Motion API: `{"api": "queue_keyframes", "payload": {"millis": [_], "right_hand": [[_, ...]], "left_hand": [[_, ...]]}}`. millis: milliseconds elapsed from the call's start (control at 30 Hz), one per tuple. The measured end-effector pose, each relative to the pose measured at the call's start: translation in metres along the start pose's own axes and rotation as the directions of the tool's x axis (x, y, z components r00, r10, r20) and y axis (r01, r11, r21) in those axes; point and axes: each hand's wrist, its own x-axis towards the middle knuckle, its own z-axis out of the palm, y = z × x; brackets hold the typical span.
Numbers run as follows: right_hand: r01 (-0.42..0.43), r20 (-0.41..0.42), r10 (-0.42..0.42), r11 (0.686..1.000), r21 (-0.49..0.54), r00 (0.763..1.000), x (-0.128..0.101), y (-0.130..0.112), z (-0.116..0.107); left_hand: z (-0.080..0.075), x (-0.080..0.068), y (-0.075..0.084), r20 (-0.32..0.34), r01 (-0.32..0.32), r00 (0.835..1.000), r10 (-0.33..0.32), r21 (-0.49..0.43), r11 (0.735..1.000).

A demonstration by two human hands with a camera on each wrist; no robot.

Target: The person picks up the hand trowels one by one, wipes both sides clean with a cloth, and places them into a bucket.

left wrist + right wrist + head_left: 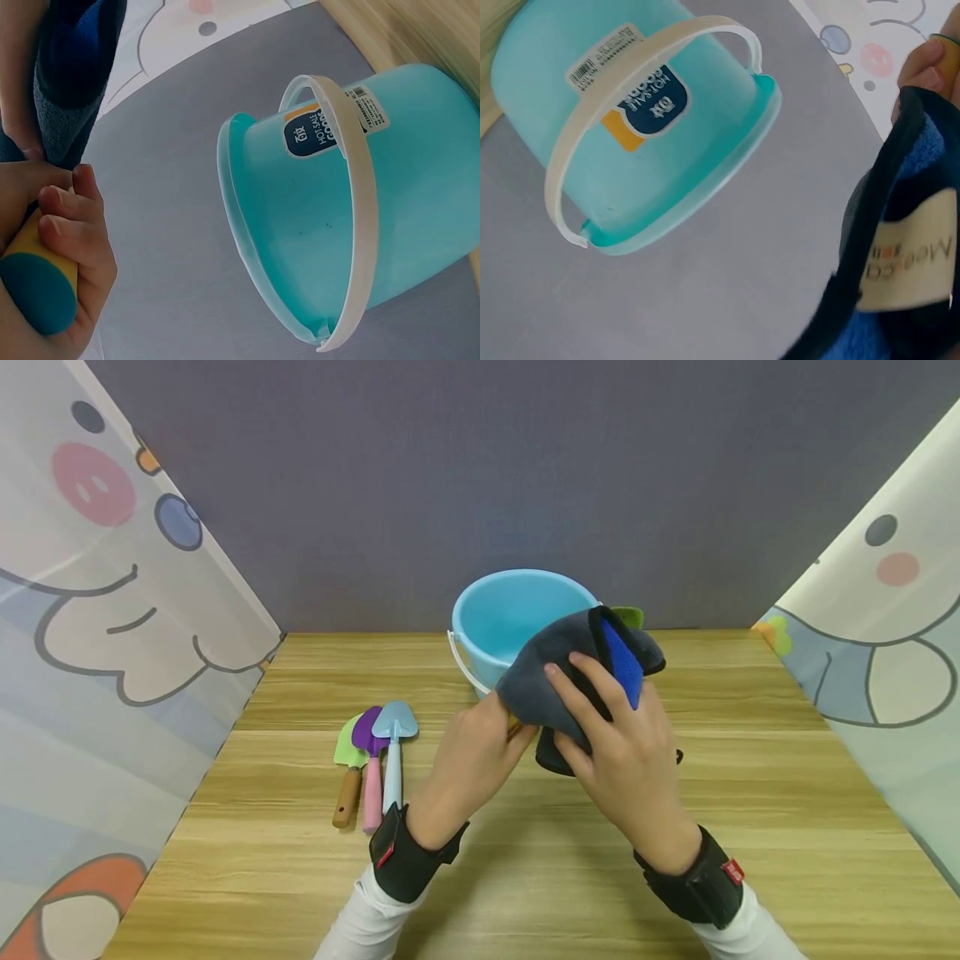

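Note:
My left hand (476, 747) curls round a yellow handle with a teal end (41, 292); the rest of this tool is hidden by the cloth. My right hand (626, 752) grips a grey and blue cloth (551, 652) with black edging, bunched up beside the left hand. In the right wrist view the cloth (922, 161) shows its blue inner side and a pale label (911, 259). A green piece (628, 616) sticks out behind the cloth; whether it belongs to the held tool I cannot tell.
Behind the hands stands a light blue bucket (480, 618) with a white handle (463, 664). On the wooden table (277, 860) at left lie a green trowel (348, 777), a purple one with a pink handle (372, 777) and a light blue one (393, 743). A grey wall (480, 468) rises behind.

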Motion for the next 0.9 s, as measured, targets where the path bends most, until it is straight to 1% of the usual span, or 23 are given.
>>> {"api": "queue_keyframes", "payload": {"millis": [100,233,800,900], "right_hand": [[-0.013,0.017,0.013,0.999,0.033,1.000,-0.001,0.002,0.003],[-0.027,0.028,0.026,0.999,0.038,0.999,-0.003,0.004,0.006],[-0.024,-0.032,0.026,0.998,0.058,0.999,-0.005,0.012,0.013],[-0.031,-0.024,0.033,0.998,0.059,0.999,-0.005,0.013,0.014]], "left_hand": [[0.000,0.000,-0.001,-0.005,0.007,1.000,-0.007,0.009,1.000],[0.001,0.000,-0.002,-0.008,0.014,1.000,-0.014,0.018,1.000],[0.000,0.001,-0.001,0.009,0.007,1.000,-0.007,0.020,1.000],[0.000,0.001,-0.001,0.012,0.003,1.000,-0.004,0.014,1.000]]}}
